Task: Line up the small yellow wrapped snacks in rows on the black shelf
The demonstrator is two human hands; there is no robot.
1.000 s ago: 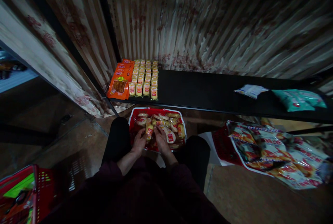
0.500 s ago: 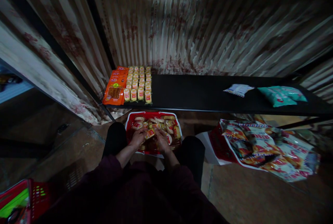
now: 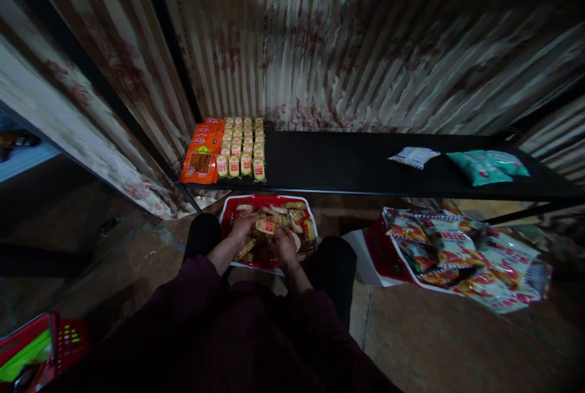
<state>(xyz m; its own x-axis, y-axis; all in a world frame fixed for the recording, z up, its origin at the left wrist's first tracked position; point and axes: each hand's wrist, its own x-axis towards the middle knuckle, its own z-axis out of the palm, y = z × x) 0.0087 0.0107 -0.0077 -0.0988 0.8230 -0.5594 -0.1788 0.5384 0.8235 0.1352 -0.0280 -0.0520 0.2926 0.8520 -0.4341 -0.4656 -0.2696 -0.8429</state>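
Note:
A red basket (image 3: 227,205) full of small yellow snack packets sits on the floor between my knees, under the shelf's front edge. My left hand (image 3: 241,227) is inside it at the left, fingers curled over packets. My right hand (image 3: 284,243) is in the basket's middle, fingers closed around packets. One yellow packet (image 3: 265,226) lies raised between the two hands. On the black shelf (image 3: 356,164) above, rows of the same yellow packets (image 3: 242,149) stand beside orange packs (image 3: 202,154) at the far left.
A white packet (image 3: 414,156) and a green bag (image 3: 487,166) lie on the shelf's right part. A large printed sack (image 3: 461,256) lies on the floor at right. Another red basket (image 3: 41,350) stands at the lower left. A corrugated wall backs the shelf.
My left hand has moved forward and left in the basket. The right hand has stayed near the middle, and the packet between the hands has shifted. The view has tilted slightly.

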